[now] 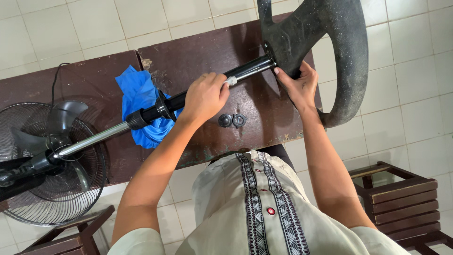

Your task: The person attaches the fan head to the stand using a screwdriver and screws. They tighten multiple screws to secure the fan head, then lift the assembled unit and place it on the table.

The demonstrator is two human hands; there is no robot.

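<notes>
A pedestal fan lies on its side across a dark brown table (198, 56). My left hand (204, 97) grips the black pole (250, 70) of the fan stand near its lower end. My right hand (298, 85) presses against the round black base (349, 52), where the pole joins it. The pole runs left through a black collar (151, 112) into a chrome tube (94, 139). The fan head (49, 158), with grey blades and a wire guard, hangs past the table's left side. Two small black knobs (232, 120) lie on the table just below my left hand.
A crumpled blue cloth (139, 92) lies under the pole on the table. A thin black cord (56, 78) runs over the table's left part. A wooden stool (401, 193) stands at the lower right, another wooden piece (71, 236) at the lower left. The floor is pale tile.
</notes>
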